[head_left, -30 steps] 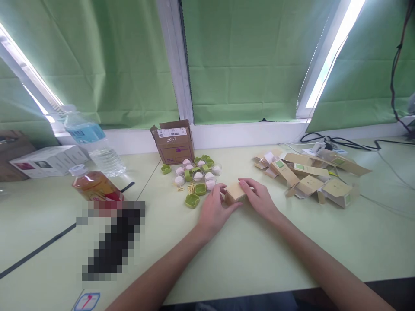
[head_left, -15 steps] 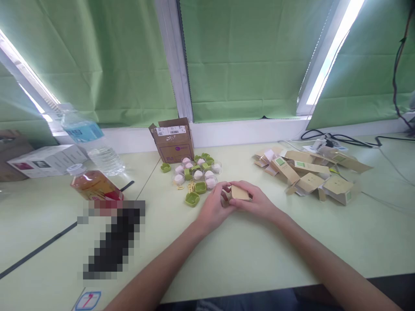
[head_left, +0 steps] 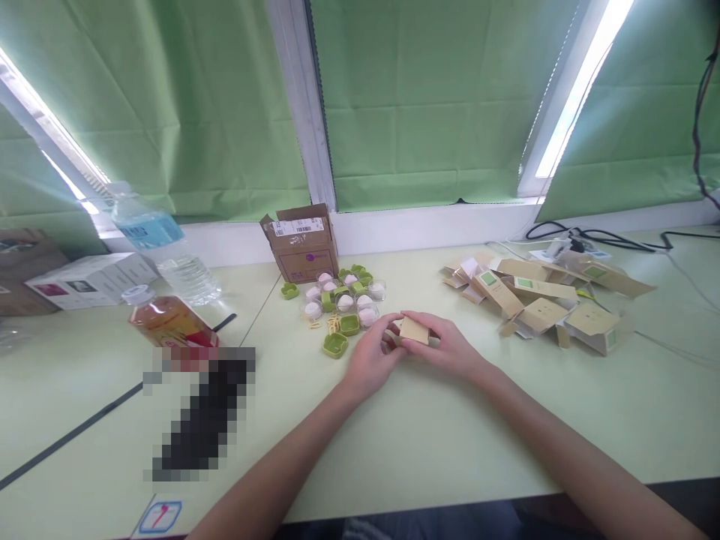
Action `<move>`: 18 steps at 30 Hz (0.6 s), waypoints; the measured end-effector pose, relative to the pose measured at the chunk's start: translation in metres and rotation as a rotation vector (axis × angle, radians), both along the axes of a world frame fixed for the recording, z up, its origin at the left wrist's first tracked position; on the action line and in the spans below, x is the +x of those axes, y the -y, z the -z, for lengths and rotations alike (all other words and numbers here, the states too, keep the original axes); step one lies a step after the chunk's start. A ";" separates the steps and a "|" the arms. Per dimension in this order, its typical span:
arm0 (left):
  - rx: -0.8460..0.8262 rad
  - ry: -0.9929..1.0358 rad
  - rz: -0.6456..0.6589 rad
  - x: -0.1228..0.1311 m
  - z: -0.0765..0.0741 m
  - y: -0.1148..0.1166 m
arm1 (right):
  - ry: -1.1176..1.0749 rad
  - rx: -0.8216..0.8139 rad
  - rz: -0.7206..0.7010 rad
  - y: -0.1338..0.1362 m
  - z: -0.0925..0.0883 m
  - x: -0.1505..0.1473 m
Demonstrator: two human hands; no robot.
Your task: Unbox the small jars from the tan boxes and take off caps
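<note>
Between my two hands is a small tan cardboard box point(head_left: 415, 331), raised just over the table, one flat face toward me. My left hand point(head_left: 371, 360) grips its left side with curled fingers, while my right hand point(head_left: 450, 346) wraps the right side, thumb along the near edge. What the box contains is hidden. Just left of my left hand lie several clear plastic cases with pale pink round pieces point(head_left: 346, 303), green square trays point(head_left: 335, 345) and a few yellowish rings point(head_left: 333, 324).
Opened small cardboard boxes point(head_left: 540, 316) lie piled on the right, with a power strip point(head_left: 568, 247) and cables behind. A brown carton point(head_left: 307, 251) stands at the back. To the left are a water bottle point(head_left: 174, 255), a tea bottle point(head_left: 172, 319) and a white box point(head_left: 93, 279).
The small box has turned slightly in my hands, so its flat face shows more fully. The whole view has shifted a little; the other things stay in place.
</note>
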State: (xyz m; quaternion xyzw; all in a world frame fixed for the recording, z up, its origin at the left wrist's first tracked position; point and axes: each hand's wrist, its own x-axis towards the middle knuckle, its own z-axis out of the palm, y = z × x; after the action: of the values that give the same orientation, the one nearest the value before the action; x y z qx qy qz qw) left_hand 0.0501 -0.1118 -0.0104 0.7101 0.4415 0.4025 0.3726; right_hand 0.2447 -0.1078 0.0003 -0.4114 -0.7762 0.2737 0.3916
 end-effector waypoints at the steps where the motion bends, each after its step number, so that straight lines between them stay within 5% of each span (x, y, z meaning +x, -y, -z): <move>1: 0.009 -0.021 -0.024 0.000 0.001 -0.001 | 0.002 0.030 0.046 -0.001 0.003 -0.002; 8: 0.091 -0.150 -0.108 0.000 0.001 -0.004 | 0.100 0.164 0.513 -0.022 0.016 0.008; 18: 0.157 -0.311 -0.045 0.001 0.000 0.003 | 0.190 0.099 0.483 -0.032 0.031 0.017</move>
State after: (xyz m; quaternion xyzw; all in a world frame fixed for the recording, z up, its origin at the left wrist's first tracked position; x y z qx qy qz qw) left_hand 0.0511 -0.1148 -0.0108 0.7806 0.4770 0.3292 0.2341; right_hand 0.2616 -0.0754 -0.0311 -0.5887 -0.7013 0.0941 0.3908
